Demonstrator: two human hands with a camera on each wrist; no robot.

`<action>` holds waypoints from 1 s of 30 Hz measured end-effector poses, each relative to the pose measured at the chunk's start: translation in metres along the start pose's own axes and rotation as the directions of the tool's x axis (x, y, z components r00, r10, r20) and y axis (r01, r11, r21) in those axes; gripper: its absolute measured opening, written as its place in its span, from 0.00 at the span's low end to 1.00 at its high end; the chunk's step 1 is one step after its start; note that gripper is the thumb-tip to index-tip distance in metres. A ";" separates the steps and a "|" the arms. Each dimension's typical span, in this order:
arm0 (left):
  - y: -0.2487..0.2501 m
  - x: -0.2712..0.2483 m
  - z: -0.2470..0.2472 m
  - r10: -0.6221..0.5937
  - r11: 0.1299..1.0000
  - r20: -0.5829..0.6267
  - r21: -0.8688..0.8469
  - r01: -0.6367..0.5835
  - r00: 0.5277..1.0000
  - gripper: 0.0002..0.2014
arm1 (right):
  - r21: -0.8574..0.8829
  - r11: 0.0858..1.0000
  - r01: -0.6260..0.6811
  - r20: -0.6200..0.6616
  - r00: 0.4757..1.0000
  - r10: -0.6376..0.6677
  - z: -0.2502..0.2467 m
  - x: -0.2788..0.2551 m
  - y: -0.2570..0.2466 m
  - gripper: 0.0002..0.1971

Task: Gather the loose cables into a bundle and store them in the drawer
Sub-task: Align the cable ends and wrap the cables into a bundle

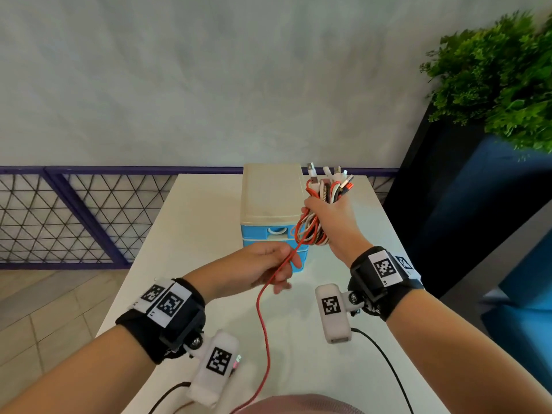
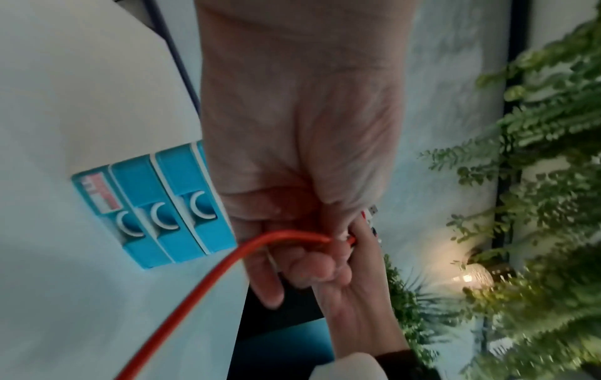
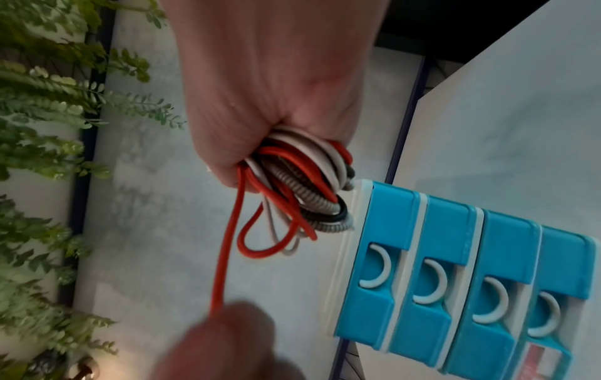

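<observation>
The drawer unit (image 1: 270,201) stands mid-table, its blue drawer fronts (image 3: 455,270) all closed. Bare white table (image 1: 191,222) lies open to its left. A taut red cable (image 1: 263,309) crosses the near approach.

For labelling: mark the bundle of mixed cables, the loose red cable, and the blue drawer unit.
bundle of mixed cables (image 1: 327,191), head view, upper coils.
loose red cable (image 1: 263,312), head view, hanging run.
blue drawer unit (image 3: 455,282), right wrist view, drawer front.

I see the cable bundle (image 1: 324,201), red, white, grey and black loops with plugs sticking up, raised just beside the drawer unit (image 1: 270,210). One red cable (image 1: 263,318) trails down toward me. The blue drawers (image 3: 455,277) all sit closed on the white table (image 1: 185,234).
</observation>
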State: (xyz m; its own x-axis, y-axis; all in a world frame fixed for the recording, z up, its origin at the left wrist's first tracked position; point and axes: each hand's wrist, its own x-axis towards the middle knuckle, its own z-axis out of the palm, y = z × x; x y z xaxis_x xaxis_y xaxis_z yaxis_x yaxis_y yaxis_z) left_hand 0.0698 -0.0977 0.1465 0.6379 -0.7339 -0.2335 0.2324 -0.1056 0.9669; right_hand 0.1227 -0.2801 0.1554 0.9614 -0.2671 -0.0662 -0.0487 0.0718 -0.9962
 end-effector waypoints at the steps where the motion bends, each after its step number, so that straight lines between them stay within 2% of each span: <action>1: -0.003 -0.002 -0.001 -0.059 0.997 0.058 -0.037 0.061 0.997 0.15 | 0.045 0.999 0.014 -0.012 1.000 -0.013 -0.001 0.001 -0.003 0.17; 3: -0.010 -0.007 -0.005 -0.167 0.985 0.160 -0.013 0.171 0.973 0.15 | 0.154 0.988 0.022 -0.011 1.000 -0.020 -0.008 0.001 -0.010 0.10; 4: -0.013 -0.008 -0.008 -0.200 0.980 0.159 0.018 0.200 0.967 0.14 | 0.198 0.980 -0.007 0.018 1.000 0.003 -0.012 -0.001 -0.015 0.07; 5: -0.015 -0.008 -0.012 -0.208 0.977 0.107 0.066 0.202 0.972 0.13 | 0.230 0.972 -0.059 0.078 0.996 0.041 -0.016 -0.002 -0.019 0.06; 6: -0.015 -0.005 -0.015 -0.179 0.973 0.003 0.149 0.177 0.984 0.11 | 0.237 0.964 -0.121 0.166 0.983 0.082 -0.018 -0.005 -0.021 0.06; 7: -0.014 -0.001 -0.017 -0.113 0.953 -0.130 0.267 0.144 0.985 0.09 | 0.212 0.962 -0.174 0.261 0.958 0.116 -0.019 -0.009 -0.024 0.06; 8: -0.011 0.004 -0.020 -0.021 0.910 -0.258 0.395 0.125 0.966 0.08 | 0.161 0.965 -0.207 0.344 0.928 0.142 -0.019 -0.012 -0.024 0.06; 10: 0.000 0.012 -0.021 0.172 0.797 -0.413 0.592 0.120 0.894 0.07 | 0.004 0.981 -0.196 0.450 0.876 0.173 -0.015 -0.020 -0.024 0.06; 12: 0.011 0.015 -0.017 0.353 0.706 -0.438 0.704 0.072 0.827 0.08 | -0.136 0.981 -0.137 0.492 0.851 0.187 -0.009 -0.027 -0.025 0.06; 14: 0.018 0.016 -0.011 0.483 0.643 -0.425 0.765 0.019 0.766 0.14 | -0.204 0.974 -0.101 0.513 0.836 0.194 -0.004 -0.030 -0.026 0.07; 16: 0.021 0.016 -0.007 0.542 0.594 -0.413 0.804 0.015 0.732 0.18 | -0.231 0.969 -0.082 0.525 0.828 0.196 -0.002 -0.030 -0.028 0.07; 19: 0.020 0.016 -0.004 0.570 0.548 -0.440 0.833 0.078 0.694 0.21 | -0.285 0.957 -0.063 0.528 0.823 0.211 -0.002 -0.032 -0.031 0.07; 22: 0.018 0.015 -0.004 0.565 0.536 -0.458 0.836 0.116 0.687 0.25 | -0.341 0.940 -0.017 0.531 0.822 0.207 -0.001 -0.037 -0.032 0.10; 27: 0.014 0.015 -0.008 0.559 0.540 -0.431 0.837 0.084 0.708 0.27 | -0.380 0.925 -0.006 0.501 0.839 0.212 0.003 -0.040 -0.024 0.14; 28: 0.015 0.015 -0.009 0.562 0.546 -0.414 0.836 0.055 0.716 0.27 | -0.371 0.928 -0.013 0.519 0.826 0.220 0.003 -0.040 -0.022 0.14; 30: 0.016 0.014 -0.009 0.564 0.559 -0.377 0.829 -0.004 0.735 0.28 | -0.346 0.937 -0.053 0.594 0.761 0.262 0.002 -0.040 -0.020 0.10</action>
State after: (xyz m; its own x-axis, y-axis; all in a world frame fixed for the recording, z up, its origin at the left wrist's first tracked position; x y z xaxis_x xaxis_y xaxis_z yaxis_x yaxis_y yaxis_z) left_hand 0.0889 -0.1031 0.1577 0.8764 -0.3459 0.3350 -0.4814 -0.6127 0.6268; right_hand 0.0854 -0.2691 0.1780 0.8795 0.3862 -0.2781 -0.1900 -0.2509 -0.9492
